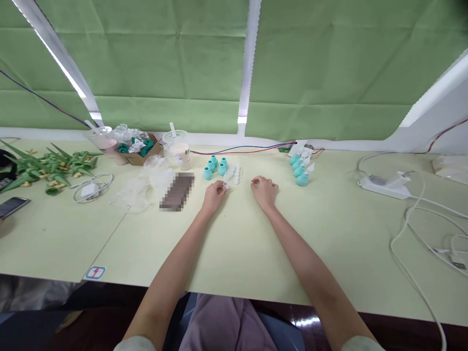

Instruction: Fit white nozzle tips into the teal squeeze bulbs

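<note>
My left hand (pixel 214 195) is closed in a pinch on a small whitish plastic piece (pixel 225 185), just above the pale table. Behind it stand several turquoise bulb-shaped pots (pixel 207 173) with open tops. Beside them lie rows of small white pieces (pixel 237 174). To the right, my right hand (pixel 264 191) rests at the table with its fingers curled and thumb and fingertip together. Whatever is in that pinch, if anything, is too small to make out. Farther right, several turquoise bulb-shaped pots (pixel 302 180) with white tops stand in a row.
A blurred-out dark rectangle (pixel 177 191) and clear plastic bags (pixel 137 187) lie left of my hands. Two drink cups (pixel 181 153) flank a cardboard box (pixel 141 157). Green spiky pieces (pixel 54 168) lie far left. A power strip (pixel 383 187) with white cables sits right.
</note>
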The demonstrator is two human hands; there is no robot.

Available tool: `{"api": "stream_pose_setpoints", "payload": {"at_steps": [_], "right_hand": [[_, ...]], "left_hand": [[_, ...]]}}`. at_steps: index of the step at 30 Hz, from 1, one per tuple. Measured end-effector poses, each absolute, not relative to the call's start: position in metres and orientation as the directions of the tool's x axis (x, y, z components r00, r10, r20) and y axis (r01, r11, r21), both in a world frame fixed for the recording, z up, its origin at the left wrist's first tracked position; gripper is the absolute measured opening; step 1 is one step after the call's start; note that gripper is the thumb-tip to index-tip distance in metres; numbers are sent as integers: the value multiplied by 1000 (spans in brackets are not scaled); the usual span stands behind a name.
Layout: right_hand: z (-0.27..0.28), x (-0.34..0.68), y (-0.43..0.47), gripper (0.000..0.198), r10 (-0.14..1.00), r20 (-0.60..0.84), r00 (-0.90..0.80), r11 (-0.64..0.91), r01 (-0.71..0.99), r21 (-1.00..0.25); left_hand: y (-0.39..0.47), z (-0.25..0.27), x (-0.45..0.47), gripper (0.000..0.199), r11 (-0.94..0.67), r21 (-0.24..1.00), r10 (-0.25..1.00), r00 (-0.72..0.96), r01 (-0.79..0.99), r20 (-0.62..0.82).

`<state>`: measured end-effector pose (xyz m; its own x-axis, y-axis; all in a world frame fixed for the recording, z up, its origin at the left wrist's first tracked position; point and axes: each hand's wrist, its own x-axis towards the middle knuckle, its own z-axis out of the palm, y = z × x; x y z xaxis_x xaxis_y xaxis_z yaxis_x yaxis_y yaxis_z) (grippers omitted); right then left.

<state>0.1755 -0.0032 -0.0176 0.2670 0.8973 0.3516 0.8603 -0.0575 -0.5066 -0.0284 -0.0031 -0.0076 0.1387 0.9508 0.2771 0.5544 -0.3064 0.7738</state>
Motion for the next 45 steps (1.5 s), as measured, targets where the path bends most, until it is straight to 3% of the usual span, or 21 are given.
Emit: {"api": "stream_pose_setpoints", "payload": {"at_steps": [6,10,20,28,33,40,45], "right_hand": [[-17,174,-3,13,885,356,300,-63,834,-548],[-17,172,-4,14,866,399,301,-40,838,-544],[-11,165,1,22,860,457,228,12,885,-465],[-2,154,24,20,910,414,10,135,938,-320],[-4,150,33,17,919,394,-17,130,957,-261],[4,154,21,14,907,421,-2,150,936,-318],[8,177,-8,19,874,458,161,134,826,-547]], "left_hand": [[3,-15,-32,16,-283,607,944,104,743,313],[4,-17,-33,20,-261,573,950,103,776,294],[1,-11,-33,50,-237,711,959,40,662,282],[-2,-8,-41,27,-270,749,942,6,605,335],[-2,-8,-44,23,-256,722,943,3,643,332],[-2,-9,-41,22,-267,691,949,57,671,312],[-4,-7,-38,26,-292,647,938,78,704,339]]}}
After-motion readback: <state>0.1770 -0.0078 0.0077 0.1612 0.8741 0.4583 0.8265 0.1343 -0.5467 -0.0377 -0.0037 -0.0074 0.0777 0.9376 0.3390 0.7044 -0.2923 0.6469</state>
